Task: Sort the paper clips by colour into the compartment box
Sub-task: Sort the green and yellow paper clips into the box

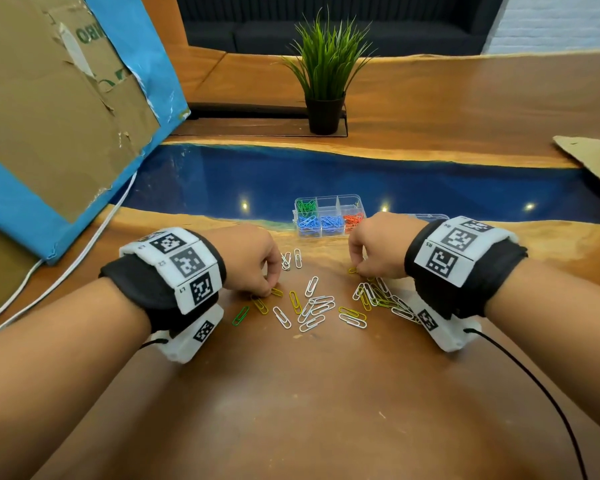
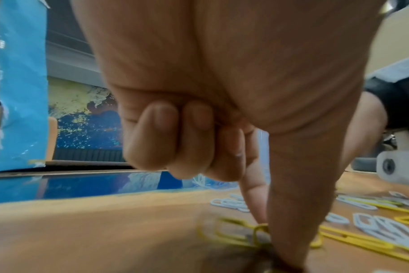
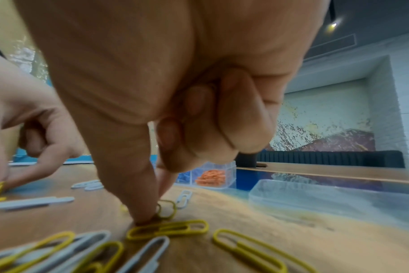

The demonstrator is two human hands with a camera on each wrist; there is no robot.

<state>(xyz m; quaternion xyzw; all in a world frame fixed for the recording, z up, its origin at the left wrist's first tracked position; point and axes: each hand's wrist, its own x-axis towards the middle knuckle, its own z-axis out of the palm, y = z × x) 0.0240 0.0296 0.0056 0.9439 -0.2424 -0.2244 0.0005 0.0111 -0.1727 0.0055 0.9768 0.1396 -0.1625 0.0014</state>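
A clear compartment box (image 1: 349, 199) stands on the table beyond both hands, with green, blue and orange-red clips in separate compartments. White and yellow paper clips (image 1: 321, 306) lie scattered between my hands, and a single green clip (image 1: 240, 315) lies nearer me on the left. My left hand (image 1: 269, 291) pinches a yellow clip (image 2: 234, 233) on the table between thumb and index finger, the other fingers curled. My right hand (image 1: 359, 270) pinches another yellow clip (image 3: 167, 208) on the wood in the same way.
The box's clear lid (image 3: 315, 199) lies to the right of the box. A potted plant (image 1: 324, 74) stands farther back. A cardboard and blue board (image 1: 66, 109) leans at the left, and a cardboard sheet (image 1: 593, 157) lies at the right. A white cable (image 1: 66, 268) runs along the left edge.
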